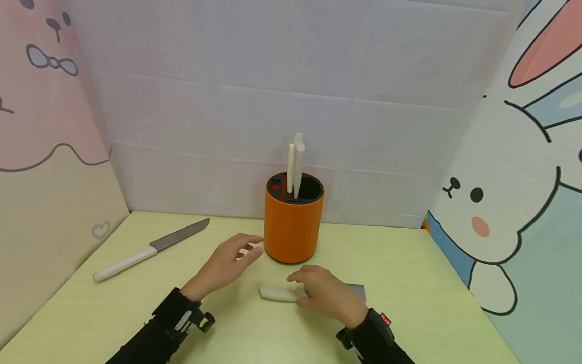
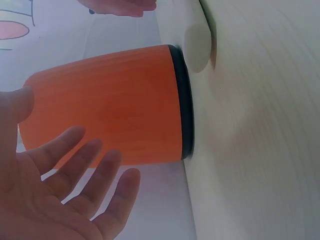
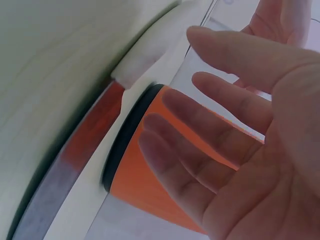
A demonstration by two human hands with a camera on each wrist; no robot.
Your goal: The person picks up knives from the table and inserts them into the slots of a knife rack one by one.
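Note:
An orange round knife block with a black slotted top stands upright on the table. My left hand is at its left side, fingers spread and relaxed, holding nothing. In front of the block lies a knife with a white handle and a broad grey blade. Hovering over that knife, my right hand hides its middle in the head view. The right wrist view shows those fingers loosely bent and apart from the knife, whose blade reflects the orange block.
White handles stick up from the block's top. A second white-handled knife lies at the left of the pale table, its blade pointing away to the right. A white wall sheet hangs behind, with cartoon-printed panels at both sides.

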